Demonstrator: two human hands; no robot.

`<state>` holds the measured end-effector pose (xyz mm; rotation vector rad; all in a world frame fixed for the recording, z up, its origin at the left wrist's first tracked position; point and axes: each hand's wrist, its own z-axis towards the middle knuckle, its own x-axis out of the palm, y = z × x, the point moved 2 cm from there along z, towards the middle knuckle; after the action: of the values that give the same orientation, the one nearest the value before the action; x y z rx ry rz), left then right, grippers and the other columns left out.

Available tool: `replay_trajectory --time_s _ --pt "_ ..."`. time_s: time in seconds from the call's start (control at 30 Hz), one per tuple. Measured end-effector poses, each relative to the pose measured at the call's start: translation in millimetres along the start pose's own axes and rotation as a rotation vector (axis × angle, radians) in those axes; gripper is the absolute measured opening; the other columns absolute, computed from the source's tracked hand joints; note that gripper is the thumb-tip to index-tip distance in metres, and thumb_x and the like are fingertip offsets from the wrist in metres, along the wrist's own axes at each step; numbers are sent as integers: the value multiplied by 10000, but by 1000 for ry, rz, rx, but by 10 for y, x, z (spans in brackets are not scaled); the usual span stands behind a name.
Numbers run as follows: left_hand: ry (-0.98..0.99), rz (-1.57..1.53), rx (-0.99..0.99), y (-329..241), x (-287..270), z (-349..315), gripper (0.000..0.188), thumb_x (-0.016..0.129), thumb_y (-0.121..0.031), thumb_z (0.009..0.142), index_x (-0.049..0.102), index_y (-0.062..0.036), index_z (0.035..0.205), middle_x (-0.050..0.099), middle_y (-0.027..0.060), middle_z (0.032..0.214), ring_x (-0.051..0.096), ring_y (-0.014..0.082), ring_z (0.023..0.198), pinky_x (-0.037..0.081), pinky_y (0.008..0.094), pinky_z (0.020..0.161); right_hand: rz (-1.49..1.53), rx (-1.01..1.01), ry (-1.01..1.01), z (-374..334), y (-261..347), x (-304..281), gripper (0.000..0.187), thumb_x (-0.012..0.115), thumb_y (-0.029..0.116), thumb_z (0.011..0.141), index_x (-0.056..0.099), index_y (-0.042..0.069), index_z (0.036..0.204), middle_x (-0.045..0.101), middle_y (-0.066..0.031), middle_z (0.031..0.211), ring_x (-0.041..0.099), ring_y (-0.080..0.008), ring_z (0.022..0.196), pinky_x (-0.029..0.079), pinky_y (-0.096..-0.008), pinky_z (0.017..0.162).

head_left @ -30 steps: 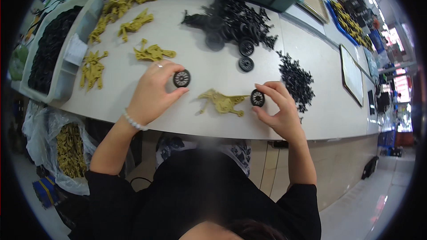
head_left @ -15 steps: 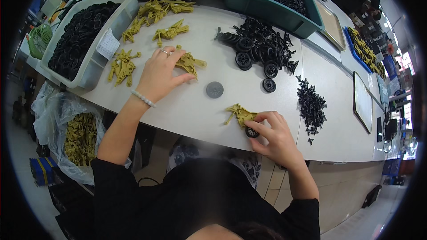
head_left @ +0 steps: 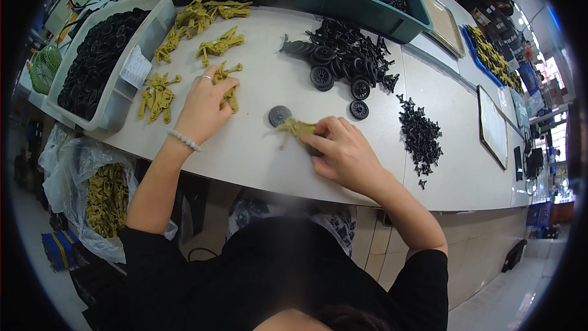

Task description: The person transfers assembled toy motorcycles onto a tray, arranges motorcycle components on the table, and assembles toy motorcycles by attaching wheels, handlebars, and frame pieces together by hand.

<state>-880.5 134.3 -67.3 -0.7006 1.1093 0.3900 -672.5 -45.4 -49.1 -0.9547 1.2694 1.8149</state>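
Note:
My left hand (head_left: 205, 101), with a ring and a beaded bracelet, is closed on a yellow plastic part (head_left: 228, 89) lying on the table; the fingers cover much of it. In my right hand (head_left: 344, 150) is another yellow plastic part (head_left: 297, 127), pinched between thumb and fingers and blurred by motion. The black wheel on this part is mostly hidden by the fingers. Its left end overlaps the edge of a round grey disc (head_left: 280, 116) on the tabletop. More yellow parts (head_left: 158, 97) lie left of and beyond my left hand.
Several black wheels (head_left: 321, 77) are heaped with small black pieces further back. Small black pieces (head_left: 421, 135) form another pile at right. Bins stand around: a white one (head_left: 116, 110) with black wheels, a teal one (head_left: 361, 21) with black pieces. A plastic bag (head_left: 67, 181) of yellow parts sits below, left.
My right hand has carried its yellow part and wheel left and away from the table's front edge, to the grey disc. My left hand has closed on its yellow part and shifted it slightly left.

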Motion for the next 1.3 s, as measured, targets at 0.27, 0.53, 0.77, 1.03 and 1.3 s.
replay_trajectory --time_s 0.27,0.53,0.77,1.03,1.3 --pt "-131 -156 -26 202 -151 -158 261 544 88 742 648 -11 960 592 162 1126 615 264 818 508 305 709 46 -36 -53 284 -92 -27 434 668 65 683 628 70 1115 524 -107 974 538 -271 884 463 -354 794" --pt "186 -788 459 -749 -231 -314 229 592 87 733 652 -17 928 625 123 1104 629 206 827 517 282 696 213 289 -296 -493 -255 -528 474 672 8 694 605 53 1161 549 -108 1026 563 -245 944 462 -306 824" --pt "451 -707 807 -1210 368 -79 286 608 66 698 637 -25 967 638 59 1085 550 275 992 481 352 825 206 290 -224 -824 -159 -463 497 695 -9 659 609 35 1146 545 -105 1019 555 -223 941 447 -300 846" --pt "141 -541 431 -1273 152 -357 408 767 -100 674 622 -11 1045 568 145 1174 524 319 1066 441 410 911 194 300 -223 -1049 -75 -315 505 757 31 604 624 61 1090 570 -121 1008 575 -297 892 491 -366 769" --pt "133 -496 420 -1241 365 -427 424 764 -131 690 611 16 1057 603 119 1133 536 316 1044 453 375 898 131 246 -168 -958 -93 -205 452 783 66 650 649 49 1082 566 -88 1022 551 -212 877 481 -312 757"
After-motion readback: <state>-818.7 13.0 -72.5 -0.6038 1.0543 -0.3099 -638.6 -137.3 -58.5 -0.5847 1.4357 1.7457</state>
